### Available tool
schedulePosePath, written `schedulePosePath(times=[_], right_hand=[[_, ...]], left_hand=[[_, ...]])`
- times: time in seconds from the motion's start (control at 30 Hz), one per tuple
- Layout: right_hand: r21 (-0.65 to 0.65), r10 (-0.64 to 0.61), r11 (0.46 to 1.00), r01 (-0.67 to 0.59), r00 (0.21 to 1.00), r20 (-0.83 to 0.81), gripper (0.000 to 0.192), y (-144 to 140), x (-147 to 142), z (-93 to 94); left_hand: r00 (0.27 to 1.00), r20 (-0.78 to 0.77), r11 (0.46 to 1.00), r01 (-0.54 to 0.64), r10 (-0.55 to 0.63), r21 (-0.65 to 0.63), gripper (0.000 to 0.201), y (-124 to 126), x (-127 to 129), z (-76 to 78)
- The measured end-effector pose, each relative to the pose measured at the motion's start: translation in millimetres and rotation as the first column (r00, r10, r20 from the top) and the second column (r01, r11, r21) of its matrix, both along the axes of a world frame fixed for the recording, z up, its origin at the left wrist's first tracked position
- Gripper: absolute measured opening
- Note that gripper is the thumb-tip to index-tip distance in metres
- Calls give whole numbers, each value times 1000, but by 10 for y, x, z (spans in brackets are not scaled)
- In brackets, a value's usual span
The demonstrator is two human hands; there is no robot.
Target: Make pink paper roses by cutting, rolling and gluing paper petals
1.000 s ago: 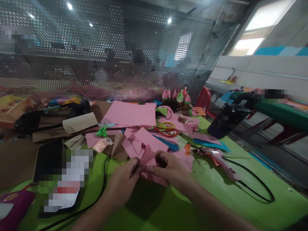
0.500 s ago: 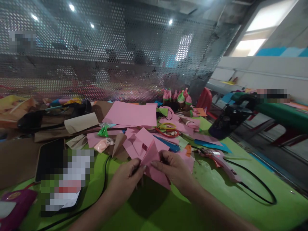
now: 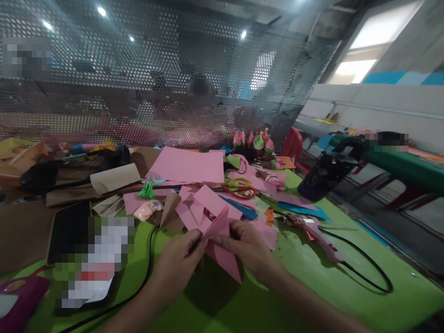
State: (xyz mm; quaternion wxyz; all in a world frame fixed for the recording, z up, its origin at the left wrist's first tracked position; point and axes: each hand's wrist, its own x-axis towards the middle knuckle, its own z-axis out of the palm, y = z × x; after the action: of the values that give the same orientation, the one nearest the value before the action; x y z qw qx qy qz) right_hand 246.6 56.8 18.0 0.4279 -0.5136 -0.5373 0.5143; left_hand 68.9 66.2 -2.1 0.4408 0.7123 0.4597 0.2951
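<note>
Hands meet over the green table (image 3: pixel 347 296) near its front edge: left hand (image 3: pixel 180 259) and right hand (image 3: pixel 248 247) both pinch a folded pink paper (image 3: pixel 222 243), raised just above the surface, beside loose pink sheets (image 3: pixel 199 208).

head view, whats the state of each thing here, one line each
left hand: pinching the folded pink paper
right hand: gripping the same paper from the other side
folded pink paper: creased, held above the green table, point down
large pink sheet: lying flat, unfolded
glue gun: lying on its side, cord attached
scissors: lying on the paper scraps, blades hidden
tablet: flat, screen dark
</note>
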Motion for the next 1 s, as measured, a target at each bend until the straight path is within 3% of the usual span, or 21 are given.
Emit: schedulePosePath(times=[0.2, 0.33, 0.47, 0.6, 0.8, 1.0], right_hand=[[-29, -42, 999, 40, 997, -68, 34, 20, 36, -11], [-85, -87, 994, 76, 985, -145, 33, 46, 94, -42], [-87, -84, 994, 70, 981, -174, 33, 48, 107, -50], [-92, -91, 993, 76, 982, -168, 34, 44, 88, -49], [-104, -76, 993, 57, 979, -189, 33, 29, 67, -37], [-60, 16, 998, -30, 977, -212, 29, 6, 36, -16]], left_hand=[[998, 63, 997, -27, 31, -72, 37, 15, -14, 6], [981, 190, 992, -19, 43, -127, 28, 24, -23, 78], [971, 224, 987, -44, 78, -153, 23, 12, -24, 144], [973, 210, 989, -71, 97, -128, 24, 9, -24, 145], [991, 128, 1000, -30, 29, 5, 28, 28, -28, 76], [985, 164, 997, -48, 57, -56, 29, 36, -33, 48]])
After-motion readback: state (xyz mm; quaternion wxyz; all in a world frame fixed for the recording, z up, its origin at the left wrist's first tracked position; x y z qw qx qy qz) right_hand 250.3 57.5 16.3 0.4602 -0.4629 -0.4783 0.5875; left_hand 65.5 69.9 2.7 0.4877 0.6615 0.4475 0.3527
